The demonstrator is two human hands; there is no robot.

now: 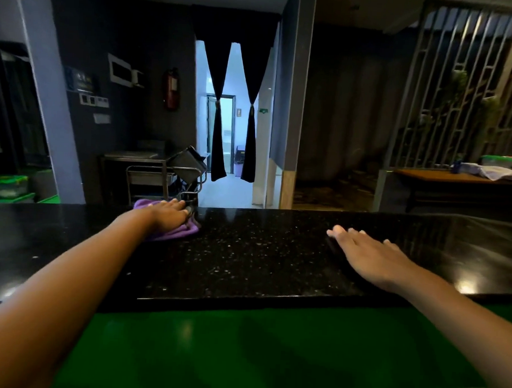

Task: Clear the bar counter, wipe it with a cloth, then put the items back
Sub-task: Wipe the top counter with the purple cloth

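Note:
A black speckled stone bar counter (246, 252) runs across the view. My left hand (167, 215) lies flat on a purple cloth (178, 231) near the counter's far edge, left of the middle, pressing it onto the stone. My right hand (366, 253) rests palm down on the bare counter to the right, fingers spread and holding nothing. No other items stand on the visible part of the counter.
A green lower surface (256, 349) runs below the counter's near edge. Beyond the far edge stand a metal trolley (161, 178) with a tilted bin, a curtained doorway (232, 113), and a wooden table (455, 177) with bags at the right.

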